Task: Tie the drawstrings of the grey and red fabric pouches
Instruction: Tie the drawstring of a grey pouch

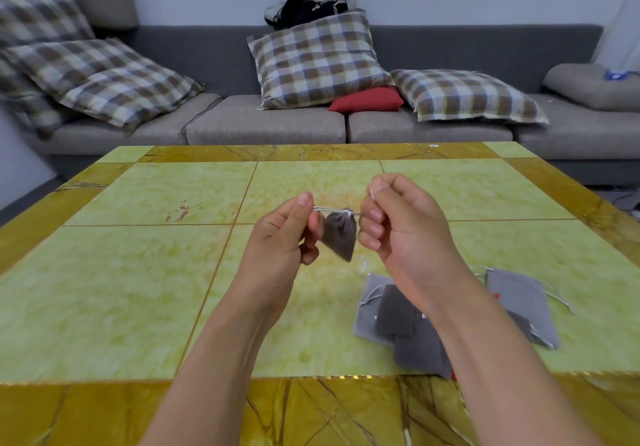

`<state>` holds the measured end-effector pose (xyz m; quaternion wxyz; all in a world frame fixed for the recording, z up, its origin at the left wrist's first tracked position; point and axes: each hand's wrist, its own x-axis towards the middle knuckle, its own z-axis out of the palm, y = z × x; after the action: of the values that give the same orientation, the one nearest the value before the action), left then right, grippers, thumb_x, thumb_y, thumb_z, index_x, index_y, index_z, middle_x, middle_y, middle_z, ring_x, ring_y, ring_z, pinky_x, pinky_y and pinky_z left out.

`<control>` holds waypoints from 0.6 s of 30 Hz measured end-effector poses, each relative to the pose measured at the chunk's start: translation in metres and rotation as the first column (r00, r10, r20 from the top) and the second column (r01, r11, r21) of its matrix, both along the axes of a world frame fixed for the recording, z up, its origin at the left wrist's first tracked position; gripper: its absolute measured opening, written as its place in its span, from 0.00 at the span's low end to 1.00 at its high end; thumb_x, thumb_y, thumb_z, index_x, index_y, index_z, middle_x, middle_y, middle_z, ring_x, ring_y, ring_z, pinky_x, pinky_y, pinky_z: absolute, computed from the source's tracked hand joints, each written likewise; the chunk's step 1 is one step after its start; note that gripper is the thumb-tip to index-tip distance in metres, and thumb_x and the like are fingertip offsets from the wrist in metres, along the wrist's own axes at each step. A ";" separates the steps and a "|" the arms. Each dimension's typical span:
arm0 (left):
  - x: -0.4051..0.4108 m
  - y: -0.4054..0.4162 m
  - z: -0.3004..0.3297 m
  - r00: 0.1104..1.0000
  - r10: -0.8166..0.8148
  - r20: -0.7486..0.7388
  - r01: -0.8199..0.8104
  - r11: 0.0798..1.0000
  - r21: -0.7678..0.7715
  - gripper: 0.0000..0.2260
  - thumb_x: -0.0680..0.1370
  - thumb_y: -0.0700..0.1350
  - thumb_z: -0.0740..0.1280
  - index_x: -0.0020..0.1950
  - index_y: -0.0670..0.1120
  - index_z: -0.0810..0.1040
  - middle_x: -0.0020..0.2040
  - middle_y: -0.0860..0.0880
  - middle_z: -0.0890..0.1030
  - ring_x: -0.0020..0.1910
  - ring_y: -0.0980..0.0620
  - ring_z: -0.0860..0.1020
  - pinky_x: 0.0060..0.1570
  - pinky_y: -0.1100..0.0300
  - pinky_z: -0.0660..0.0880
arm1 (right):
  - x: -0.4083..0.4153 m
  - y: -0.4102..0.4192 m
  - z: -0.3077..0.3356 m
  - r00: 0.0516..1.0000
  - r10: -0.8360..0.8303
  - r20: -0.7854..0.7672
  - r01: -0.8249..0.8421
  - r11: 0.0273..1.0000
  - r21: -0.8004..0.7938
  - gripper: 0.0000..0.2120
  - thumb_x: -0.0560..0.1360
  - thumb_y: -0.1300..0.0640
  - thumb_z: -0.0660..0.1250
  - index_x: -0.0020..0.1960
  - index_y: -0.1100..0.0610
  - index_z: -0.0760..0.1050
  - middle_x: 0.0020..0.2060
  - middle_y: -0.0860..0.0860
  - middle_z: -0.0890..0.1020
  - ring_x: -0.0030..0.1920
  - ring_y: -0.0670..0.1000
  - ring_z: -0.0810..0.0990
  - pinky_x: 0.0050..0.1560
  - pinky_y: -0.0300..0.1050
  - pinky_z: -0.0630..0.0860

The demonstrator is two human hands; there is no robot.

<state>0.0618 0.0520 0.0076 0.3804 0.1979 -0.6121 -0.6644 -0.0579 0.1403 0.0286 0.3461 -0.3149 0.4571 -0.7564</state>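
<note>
My left hand [277, 237] and right hand [398, 223] each pinch one end of the white drawstring [325, 209], held above the green table [138, 272]. The grey pouch [341, 237] hangs between them with its neck cinched, long axis pointing down toward the table and cord running level across; both hands sit equally near. The untied pouches [394, 317] lie on the table, below my right wrist.
</note>
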 end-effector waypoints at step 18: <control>0.004 -0.005 -0.003 0.999 -0.033 -0.035 0.034 0.999 0.027 0.14 0.80 0.48 0.64 0.38 0.47 0.84 0.39 0.43 0.78 0.28 0.55 0.63 0.30 0.63 0.63 | -0.001 -0.001 -0.011 0.983 0.054 -0.173 -0.040 0.996 0.085 0.07 0.81 0.63 0.61 0.45 0.60 0.74 0.27 0.53 0.67 0.28 0.49 0.64 0.28 0.41 0.66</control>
<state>0.0655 0.0469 0.0050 0.3771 0.1814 -0.5996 -0.6822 -0.0584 0.1397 0.0178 0.3347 -0.3766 0.5085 -0.6983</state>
